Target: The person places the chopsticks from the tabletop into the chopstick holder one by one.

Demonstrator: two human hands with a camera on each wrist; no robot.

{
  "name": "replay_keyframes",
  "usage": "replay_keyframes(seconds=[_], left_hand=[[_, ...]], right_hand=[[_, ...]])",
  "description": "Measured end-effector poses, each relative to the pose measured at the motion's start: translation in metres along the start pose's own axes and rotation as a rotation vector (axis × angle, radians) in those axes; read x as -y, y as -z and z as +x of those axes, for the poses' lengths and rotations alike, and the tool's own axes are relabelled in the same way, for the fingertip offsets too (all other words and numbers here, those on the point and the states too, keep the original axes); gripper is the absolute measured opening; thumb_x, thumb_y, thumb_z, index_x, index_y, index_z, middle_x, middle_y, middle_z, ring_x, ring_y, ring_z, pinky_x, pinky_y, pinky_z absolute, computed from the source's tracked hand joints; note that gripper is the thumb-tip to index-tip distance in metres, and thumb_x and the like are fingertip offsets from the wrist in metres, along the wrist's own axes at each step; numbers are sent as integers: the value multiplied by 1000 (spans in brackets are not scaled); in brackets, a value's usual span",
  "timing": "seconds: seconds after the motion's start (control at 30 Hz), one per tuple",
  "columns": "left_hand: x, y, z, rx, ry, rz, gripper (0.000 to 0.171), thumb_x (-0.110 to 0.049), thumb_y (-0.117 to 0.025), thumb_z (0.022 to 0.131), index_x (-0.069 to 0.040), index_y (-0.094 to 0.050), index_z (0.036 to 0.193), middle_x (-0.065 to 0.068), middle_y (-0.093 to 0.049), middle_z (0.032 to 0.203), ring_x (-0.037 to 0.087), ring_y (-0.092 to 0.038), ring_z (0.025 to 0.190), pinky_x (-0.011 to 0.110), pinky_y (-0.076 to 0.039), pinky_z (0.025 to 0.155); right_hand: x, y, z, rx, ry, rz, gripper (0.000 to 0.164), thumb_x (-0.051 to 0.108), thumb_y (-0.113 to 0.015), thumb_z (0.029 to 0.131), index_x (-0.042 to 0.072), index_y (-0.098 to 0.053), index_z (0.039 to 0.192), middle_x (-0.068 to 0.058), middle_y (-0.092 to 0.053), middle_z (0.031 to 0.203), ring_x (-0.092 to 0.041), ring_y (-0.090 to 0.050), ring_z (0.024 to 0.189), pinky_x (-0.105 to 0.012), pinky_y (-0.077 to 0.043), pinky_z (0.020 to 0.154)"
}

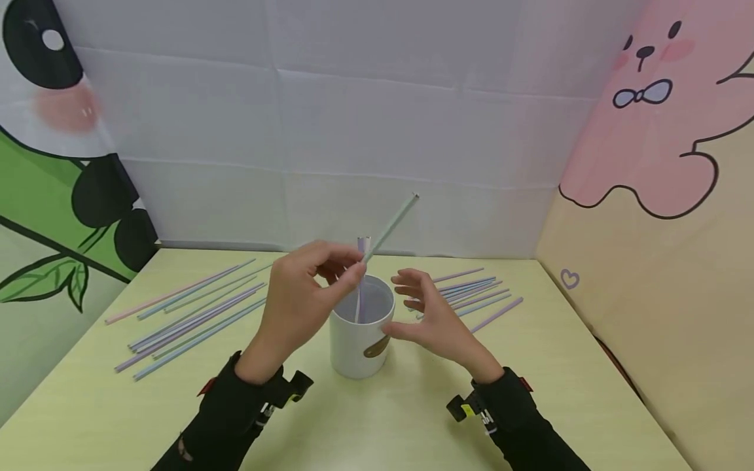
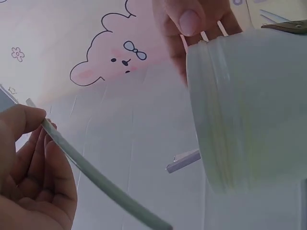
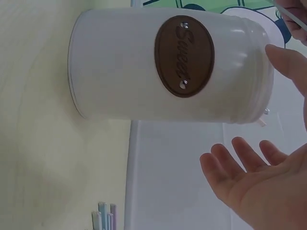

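My left hand (image 1: 309, 297) pinches a pale green straw (image 1: 393, 226) between thumb and fingertips, over the left side of the cup's mouth. The straw slants up and to the right. Below stands a white cup (image 1: 356, 353), upright, with a brown oval label (image 3: 184, 56) reading "Sweet". A purple straw and a pale one (image 2: 183, 161) stick out above the cup's rim. My right hand (image 1: 432, 320) is at the cup's right side, fingers spread and slightly bent, gripping nothing. Its thumb is close to the cup wall; whether it touches is unclear.
Several pastel straws (image 1: 194, 320) lie loosely side by side on the left of the pale yellow table (image 1: 306, 425). Another group of straws (image 1: 477, 294) lies to the right, partly behind my right hand. A white cloth (image 1: 412, 131) hangs behind the table.
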State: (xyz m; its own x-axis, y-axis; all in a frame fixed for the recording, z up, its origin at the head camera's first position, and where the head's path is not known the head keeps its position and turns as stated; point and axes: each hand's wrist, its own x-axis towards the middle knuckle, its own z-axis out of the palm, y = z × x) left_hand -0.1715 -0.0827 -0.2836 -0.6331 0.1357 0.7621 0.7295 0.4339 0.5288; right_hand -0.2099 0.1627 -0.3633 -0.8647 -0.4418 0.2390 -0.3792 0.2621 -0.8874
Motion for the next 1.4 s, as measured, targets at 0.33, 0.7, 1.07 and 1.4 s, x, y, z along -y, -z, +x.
replay_keyframes(seconds=[0.33,0.7,1.07,1.4], left_hand=[[8,-4,11,-172,155,-150,18,-12,-79,97,-6,-78,113,4,-78,101,11,-70,82,21,-55,76],[21,-18,12,-228,178,-250,19,-13,-77,99,-3,-74,115,7,-74,98,15,-70,82,24,-57,79],[48,-38,0,-72,284,-129,18,-21,-77,100,-9,-74,113,2,-76,98,14,-71,88,22,-57,77],[60,-43,-12,-21,308,-14,16,-17,-78,98,-7,-73,110,5,-76,96,17,-73,85,30,-61,77]], right_hand=[[-16,-29,8,92,-30,160,111,25,-93,84,19,-19,166,-7,-44,159,-29,-48,143,-59,-35,121],[-27,-47,11,64,-17,213,112,22,-96,80,23,-21,164,-5,-50,151,-25,-56,133,-51,-45,112],[-25,-50,8,57,-34,178,111,21,-94,81,23,-20,164,-5,-48,152,-25,-53,135,-48,-47,110],[-28,-52,7,51,-14,193,110,22,-93,83,24,-19,164,-4,-45,154,-25,-50,137,-49,-45,112]])
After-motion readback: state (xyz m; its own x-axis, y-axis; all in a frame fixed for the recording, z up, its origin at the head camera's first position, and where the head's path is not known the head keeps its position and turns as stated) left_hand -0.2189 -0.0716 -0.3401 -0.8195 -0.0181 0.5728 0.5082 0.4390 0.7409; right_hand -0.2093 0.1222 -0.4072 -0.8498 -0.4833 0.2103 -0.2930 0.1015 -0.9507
